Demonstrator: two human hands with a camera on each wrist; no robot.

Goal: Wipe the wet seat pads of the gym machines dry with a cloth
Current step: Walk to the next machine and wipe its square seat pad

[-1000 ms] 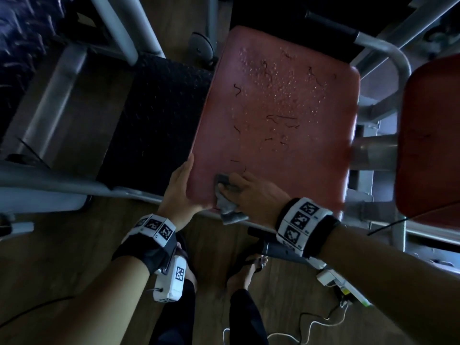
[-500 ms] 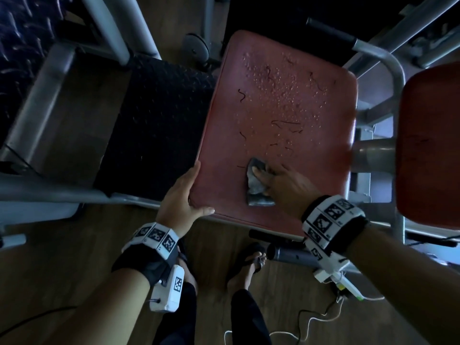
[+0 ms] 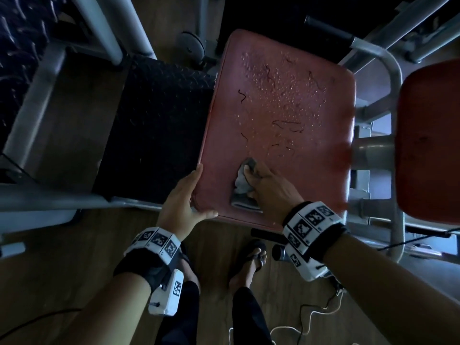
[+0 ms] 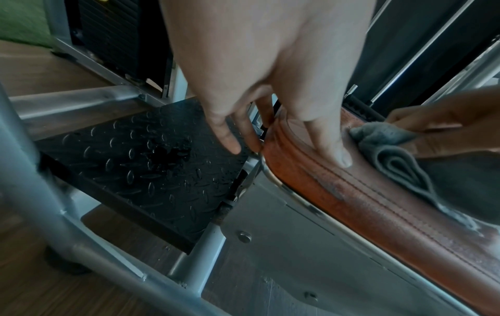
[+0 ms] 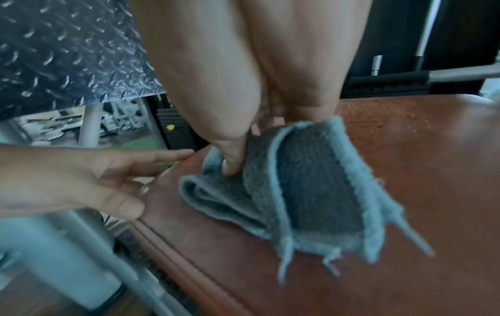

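A red seat pad (image 3: pixel 281 115) fills the middle of the head view, with water droplets (image 3: pixel 278 90) and dark stray threads on its far half. My right hand (image 3: pixel 266 188) grips a folded grey cloth (image 3: pixel 241 188) and presses it on the pad's near part. In the right wrist view the thumb is tucked into a fold of the cloth (image 5: pixel 311 192), whose frayed corner trails back. My left hand (image 3: pixel 189 195) holds the pad's near-left corner, thumb on top and fingers down the left edge. The left wrist view shows that hand (image 4: pixel 286 136) on the stitched pad edge (image 4: pixel 351 203).
A black tread-plate step (image 3: pixel 154 120) lies left of the pad, framed by grey steel tubes (image 3: pixel 62 197). A second red pad (image 3: pixel 430 135) and a curved frame tube (image 3: pixel 395 115) stand at the right. My sandalled feet (image 3: pixel 251 260) and loose cables (image 3: pixel 311 317) are on the wooden floor.
My right hand has carried the cloth from the pad's near edge up onto the pad, away from me, then slightly left. The left hand has stayed on the corner.
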